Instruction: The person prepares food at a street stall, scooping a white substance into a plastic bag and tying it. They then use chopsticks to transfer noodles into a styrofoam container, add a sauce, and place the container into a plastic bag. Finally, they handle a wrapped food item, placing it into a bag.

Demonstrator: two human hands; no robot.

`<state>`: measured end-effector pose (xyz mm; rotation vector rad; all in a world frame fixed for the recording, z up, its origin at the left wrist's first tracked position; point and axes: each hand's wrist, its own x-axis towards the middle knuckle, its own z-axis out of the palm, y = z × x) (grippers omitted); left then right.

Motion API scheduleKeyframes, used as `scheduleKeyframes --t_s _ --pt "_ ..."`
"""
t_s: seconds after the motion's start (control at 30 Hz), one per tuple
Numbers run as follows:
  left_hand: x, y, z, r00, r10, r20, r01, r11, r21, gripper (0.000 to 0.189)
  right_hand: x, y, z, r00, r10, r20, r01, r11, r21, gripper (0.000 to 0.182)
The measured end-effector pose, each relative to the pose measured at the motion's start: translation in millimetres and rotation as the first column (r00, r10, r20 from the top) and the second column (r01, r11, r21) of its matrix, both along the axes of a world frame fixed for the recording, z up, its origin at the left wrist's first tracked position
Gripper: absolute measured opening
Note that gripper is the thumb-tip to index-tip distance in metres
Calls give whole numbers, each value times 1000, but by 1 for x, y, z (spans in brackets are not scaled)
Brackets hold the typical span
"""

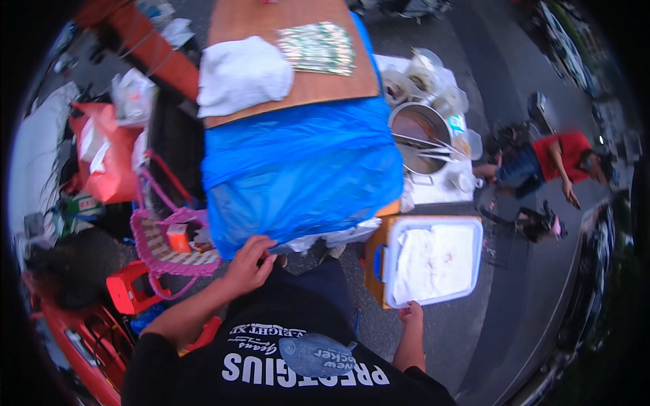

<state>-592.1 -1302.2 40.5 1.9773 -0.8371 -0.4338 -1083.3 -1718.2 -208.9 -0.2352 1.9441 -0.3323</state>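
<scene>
My left hand is at the near left edge of a blue plastic sheet, its fingers curled at the sheet's rim; whether they pinch it is not plain. The sheet covers the near part of a table. My right hand grips the near rim of a white plastic tray, lined with stained white paper. Beyond the blue sheet lies a brown board, bearing a folded white cloth and a stack of green-and-white printed paper.
Right of the table, a metal pot with utensils and several plastic bags rest on a white surface. A pink woven basket, a red stool and a red bag are at left. A person in red is farther right.
</scene>
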Motion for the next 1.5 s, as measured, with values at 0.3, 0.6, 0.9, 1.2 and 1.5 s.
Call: scheduleKeyframes --t_s 0.3,0.6,0.9,1.2,1.5 --pt "67 116 50 918 247 311 -244 969 -48 30 -6 0 5 887 458 52 -429 862 -270 46" --pt "185 376 2 501 834 231 -846 528 -72 14 74 50 78 864 492 105 -442 843 -308 39" --pt "492 660 -131 466 668 580 -884 334 326 32 109 125 218 892 448 53 -355 769 -532 40" --pt "619 788 -299 747 -21 664 -639 251 727 48 309 217 153 860 463 215 -236 734 -637 63" --pt "582 784 -235 691 431 580 -702 210 680 53 437 312 175 701 574 424 -326 786 -525 56"
